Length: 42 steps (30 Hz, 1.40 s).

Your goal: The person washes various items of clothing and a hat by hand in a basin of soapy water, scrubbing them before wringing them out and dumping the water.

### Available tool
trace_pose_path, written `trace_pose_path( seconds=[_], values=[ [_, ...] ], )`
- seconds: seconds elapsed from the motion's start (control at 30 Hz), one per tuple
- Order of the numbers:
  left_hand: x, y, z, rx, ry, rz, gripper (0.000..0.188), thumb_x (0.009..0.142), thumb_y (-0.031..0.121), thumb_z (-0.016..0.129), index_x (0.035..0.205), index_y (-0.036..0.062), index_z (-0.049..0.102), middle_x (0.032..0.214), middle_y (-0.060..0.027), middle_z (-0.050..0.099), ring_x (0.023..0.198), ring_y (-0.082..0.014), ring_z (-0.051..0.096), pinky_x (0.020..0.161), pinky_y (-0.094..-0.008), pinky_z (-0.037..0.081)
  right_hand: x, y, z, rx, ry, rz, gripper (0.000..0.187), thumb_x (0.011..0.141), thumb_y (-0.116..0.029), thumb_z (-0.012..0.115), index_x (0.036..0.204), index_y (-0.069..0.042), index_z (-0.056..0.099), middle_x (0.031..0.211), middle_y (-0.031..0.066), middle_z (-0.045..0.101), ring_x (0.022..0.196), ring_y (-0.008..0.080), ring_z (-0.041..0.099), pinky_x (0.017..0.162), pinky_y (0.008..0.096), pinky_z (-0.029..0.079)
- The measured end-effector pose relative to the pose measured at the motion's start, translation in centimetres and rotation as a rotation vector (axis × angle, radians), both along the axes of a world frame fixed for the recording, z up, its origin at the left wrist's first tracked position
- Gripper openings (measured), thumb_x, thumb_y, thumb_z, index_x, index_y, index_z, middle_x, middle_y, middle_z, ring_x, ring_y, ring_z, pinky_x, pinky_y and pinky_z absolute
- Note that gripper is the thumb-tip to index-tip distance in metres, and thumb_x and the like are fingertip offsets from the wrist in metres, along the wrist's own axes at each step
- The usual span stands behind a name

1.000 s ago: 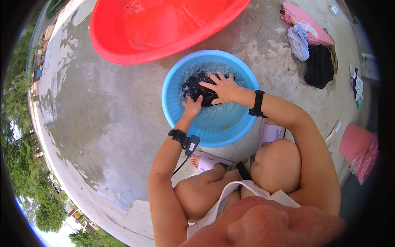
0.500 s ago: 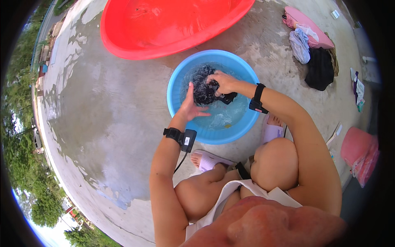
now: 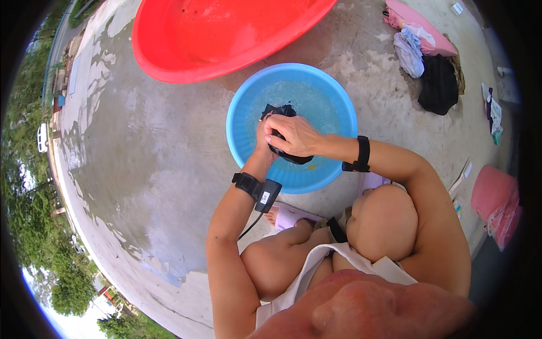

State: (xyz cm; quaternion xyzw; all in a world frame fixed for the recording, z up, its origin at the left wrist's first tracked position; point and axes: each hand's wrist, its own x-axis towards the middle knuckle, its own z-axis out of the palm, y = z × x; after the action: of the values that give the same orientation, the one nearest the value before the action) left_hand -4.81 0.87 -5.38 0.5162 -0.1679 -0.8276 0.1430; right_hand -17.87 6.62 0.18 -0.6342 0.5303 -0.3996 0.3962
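A wet black cloth (image 3: 296, 159) is bunched between my two hands over a round light-blue basin (image 3: 333, 96) of water. My right hand (image 3: 294, 135) lies across the top of it, fingers curled round the fabric. Partly covered by the right one, my left hand (image 3: 263, 137) grips the same cloth from the left side. Some of the cloth sticks out beyond the fingers and some hangs below them. Folds hide what kind of garment it is.
A large red tub (image 3: 169, 69) stands just beyond the basin. At the far right lie a pink basin (image 3: 420, 25), pale clothes (image 3: 409, 53) and a black garment (image 3: 438, 85). Nearer on the right are a brush (image 3: 461, 175) and a pink bucket (image 3: 494, 192). Wet concrete (image 3: 130, 147) spreads to the left.
The black cloth was spread in the water, with my left hand open beside it. Now both hands have come together and closed on it, bunching it nearer to me.
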Motion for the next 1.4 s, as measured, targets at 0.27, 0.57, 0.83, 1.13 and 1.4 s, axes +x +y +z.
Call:
trace_pose_path(
  seconds=[0.27, 0.57, 0.83, 1.13, 1.4],
  values=[
    [-0.4, 0.2, -1.7, -0.236, -0.302, 0.076, 0.038, 0.095, 0.033, 0.049, 0.116, 0.0025, 0.055, 0.112, -0.0094, 0.062, 0.100, -0.0225, 0.063, 0.083, -0.0385, 0.052, -3.1, -2.5, -5.8, 0.320, 0.436, -0.022, 0.020, 0.097, -0.028, 0.045, 0.106, -0.011, 0.049, 0.083, 0.0180, 0.067, 0.077, 0.0411, 0.063, 0.065, 0.0542, 0.045],
    [1.6, -1.1, -3.9, -0.964, -1.031, -1.032, 0.110, 0.071, 0.061, 0.073, 0.143, -0.0046, 0.023, 0.148, -0.0259, 0.024, 0.127, -0.0428, 0.043, 0.103, -0.0437, 0.041, -3.1, -1.6, -5.3, 0.489, 0.927, 0.197, 0.102, 0.078, -0.050, 0.071, 0.154, -0.025, 0.008, 0.149, 0.0154, 0.029, 0.137, 0.0434, 0.026, 0.093, 0.0763, 0.030],
    [-0.5, -1.1, -5.2, -0.837, -1.169, -1.632, 0.113, 0.077, 0.069, 0.060, 0.151, -0.0021, 0.012, 0.158, -0.0232, 0.005, 0.143, -0.0416, 0.021, 0.110, -0.0408, 0.035, -0.5, -3.2, -8.5, 0.668, 1.228, 0.360, 0.085, 0.084, -0.046, 0.064, 0.153, -0.022, 0.022, 0.158, 0.0107, 0.010, 0.140, 0.0497, 0.013, 0.092, 0.0752, 0.035],
    [3.3, -3.9, -6.7, -1.019, -0.936, -1.270, 0.114, 0.074, 0.057, 0.072, 0.149, -0.0041, 0.012, 0.149, -0.0290, 0.029, 0.141, -0.0405, 0.024, 0.108, -0.0400, 0.036, -2.6, -5.0, -7.8, 0.537, 1.082, 0.355, 0.081, 0.081, -0.031, 0.071, 0.151, -0.027, 0.028, 0.152, 0.0164, 0.027, 0.134, 0.0472, 0.032, 0.099, 0.0515, 0.046],
    [3.1, -3.8, 1.7, -0.835, -0.882, -1.136, 0.062, 0.079, 0.043, 0.071, 0.129, 0.0103, 0.056, 0.113, -0.0182, 0.066, 0.107, -0.0346, 0.063, 0.092, -0.0420, 0.049, -6.9, -0.5, -5.2, 0.276, 0.630, 0.131, 0.046, 0.079, -0.011, 0.067, 0.124, -0.021, 0.063, 0.122, 0.0121, 0.058, 0.112, 0.0334, 0.057, 0.094, 0.0438, 0.047]
  ],
)
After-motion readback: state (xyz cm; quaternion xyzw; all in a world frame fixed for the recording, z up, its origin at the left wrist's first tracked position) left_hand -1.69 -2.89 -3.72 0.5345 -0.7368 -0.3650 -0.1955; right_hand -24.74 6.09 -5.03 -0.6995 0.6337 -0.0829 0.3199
